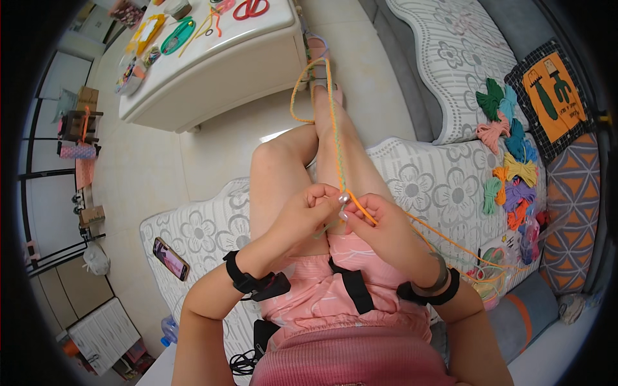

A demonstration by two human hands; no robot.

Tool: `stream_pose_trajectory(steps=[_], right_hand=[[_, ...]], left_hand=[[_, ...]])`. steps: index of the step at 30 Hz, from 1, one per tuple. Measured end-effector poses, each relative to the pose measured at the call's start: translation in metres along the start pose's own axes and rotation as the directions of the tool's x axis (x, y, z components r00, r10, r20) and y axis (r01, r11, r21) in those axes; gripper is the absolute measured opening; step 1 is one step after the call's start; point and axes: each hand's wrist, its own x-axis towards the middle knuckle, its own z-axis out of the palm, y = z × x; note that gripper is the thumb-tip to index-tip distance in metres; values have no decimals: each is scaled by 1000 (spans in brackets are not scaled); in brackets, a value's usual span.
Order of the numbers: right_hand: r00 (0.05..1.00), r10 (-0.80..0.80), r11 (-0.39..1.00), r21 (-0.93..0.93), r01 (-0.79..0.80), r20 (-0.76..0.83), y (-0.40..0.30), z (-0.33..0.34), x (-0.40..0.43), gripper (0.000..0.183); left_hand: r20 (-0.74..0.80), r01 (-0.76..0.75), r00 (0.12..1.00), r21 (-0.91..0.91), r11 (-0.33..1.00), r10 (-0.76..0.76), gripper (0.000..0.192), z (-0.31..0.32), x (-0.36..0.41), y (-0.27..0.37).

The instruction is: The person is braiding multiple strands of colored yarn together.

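An orange and green braided cord (334,116) stretches from my hands over my legs toward my foot, where a loop of it hangs to the left. At its near end my left hand (316,205) pinches the braid between thumb and fingers. Close beside it, my right hand (371,217) has a loose orange strand (361,206) between its fingers. A shiny round spot, perhaps a bead or a fingernail, shows between the fingertips. A pale green strand (326,228) hangs below my left fingers. Thin orange and green cords (454,241) trail off to the right across the sofa.
Several cord bundles (519,169) and a plastic bag (492,263) lie on the sofa cover to the right. A phone (171,258) rests at the left. Red-handled scissors (251,8) and a green-rimmed item (178,36) lie on the white table (217,72).
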Motion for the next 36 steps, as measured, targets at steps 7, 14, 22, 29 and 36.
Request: stream_pose_trajectory(steps=[7, 14, 22, 29, 36], right_hand=[[942, -253, 967, -52, 248, -218, -7, -2, 6, 13], [864, -495, 789, -467, 400, -96, -19, -11, 11, 15], [915, -387, 915, -170, 366, -115, 4, 2, 26, 15], [941, -333, 937, 87, 338, -64, 0, 3, 25, 9], [992, -119, 926, 366, 97, 40, -2, 1, 25, 9]], left_hand=[[150, -184, 976, 171, 968, 158, 15, -15, -4, 17], [201, -235, 960, 182, 955, 198, 14, -22, -3, 15], [216, -467, 804, 807, 362, 554, 16, -21, -7, 3], [211, -546, 687, 782, 302, 695, 22, -23, 1, -11], [77, -186, 980, 24, 982, 184, 18, -21, -1, -1]])
